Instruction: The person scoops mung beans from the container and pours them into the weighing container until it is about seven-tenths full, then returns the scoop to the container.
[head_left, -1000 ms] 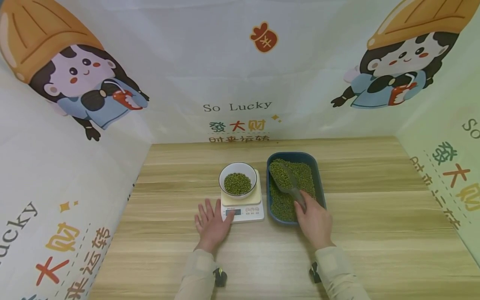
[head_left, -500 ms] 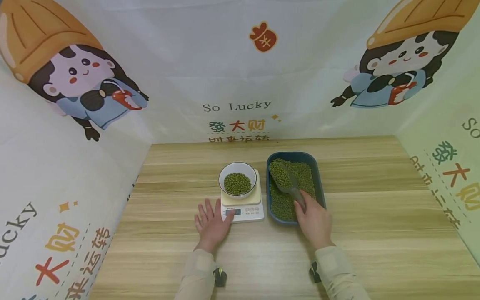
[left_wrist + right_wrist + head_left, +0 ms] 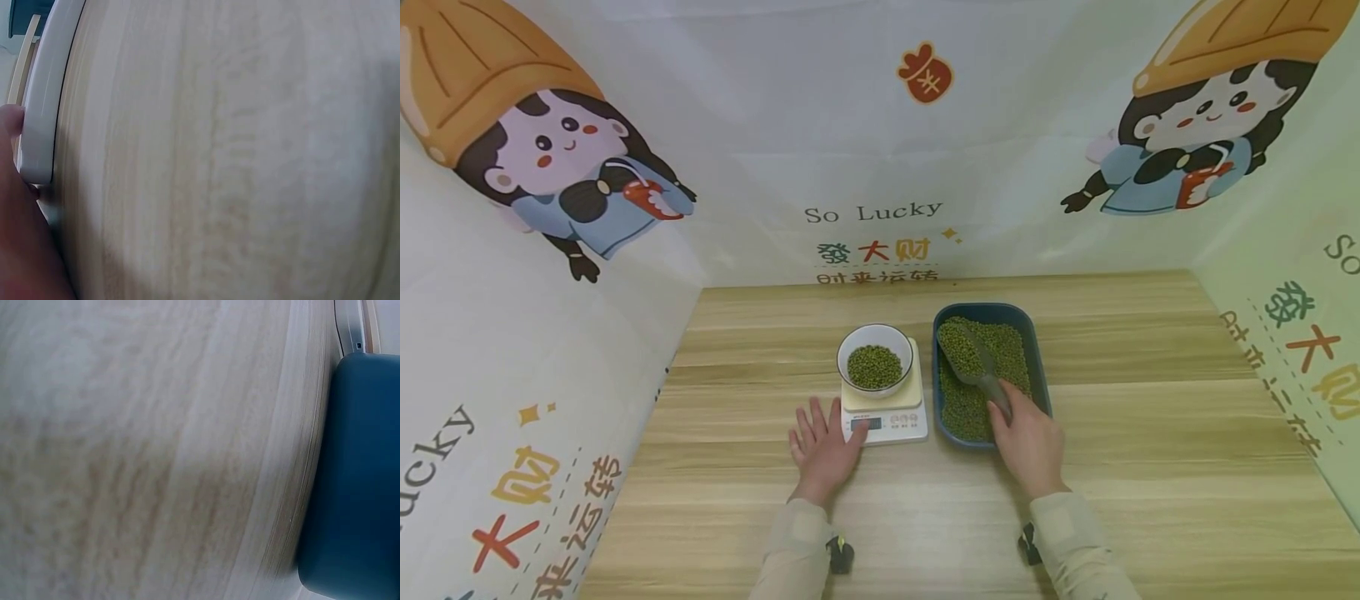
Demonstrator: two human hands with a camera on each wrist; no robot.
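A white bowl [image 3: 852, 379] with a dark rim, holding green mung beans [image 3: 875, 367], stands on a kitchen scale [image 3: 901, 434]. My left hand [image 3: 826, 454] lies at the scale's front left corner, fingers spread beside it and the thumb over its front near the display [image 3: 867, 424]. My right hand [image 3: 1032, 442] grips the handle of a grey scoop [image 3: 989, 382]. The scoop is full of beans and sits over the bean-filled blue tub [image 3: 1040, 379]. In the left wrist view the scale's white edge [image 3: 47, 100] shows beside the thumb; the right wrist view shows the tub's outer wall [image 3: 356, 475], with the hand out of sight.
The wood-grain table [image 3: 1135, 400] extends to both sides of the scale and tub. A printed white cloth [image 3: 1015, 150] stands up behind the table and along its left and right sides.
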